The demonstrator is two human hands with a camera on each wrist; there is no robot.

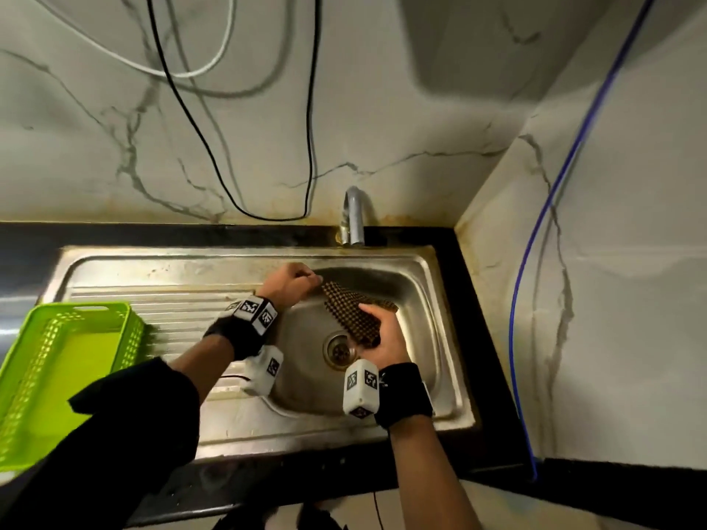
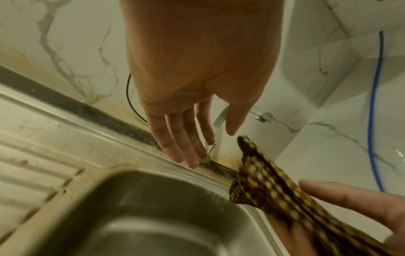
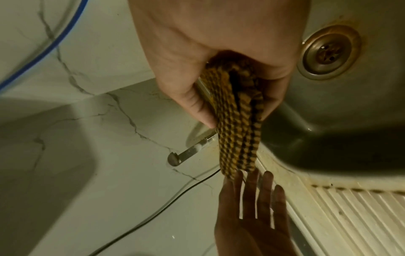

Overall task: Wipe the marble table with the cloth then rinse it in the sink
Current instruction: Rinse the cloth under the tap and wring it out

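Observation:
A checked black-and-yellow cloth (image 1: 354, 315) (image 2: 269, 187) (image 3: 236, 131), folded into a long strip, hangs over the steel sink (image 1: 417, 277) basin. My right hand (image 1: 382, 338) (image 3: 219, 72) grips its near end, thumb on one side and fingers on the other. My left hand (image 1: 294, 285) (image 2: 197, 97) (image 3: 252, 216) hovers open just beyond the cloth's far tip, fingers straight and pointing toward the tap (image 1: 354, 216) (image 2: 219, 121), holding nothing. No water shows at the spout.
A green plastic basket (image 1: 57, 376) stands on the ribbed drainboard (image 1: 164, 307) at the left. The drain (image 1: 338, 350) (image 3: 326, 52) lies beneath the cloth. Black and white cables (image 1: 237, 200) and a blue hose (image 1: 535, 262) hang along the marble walls.

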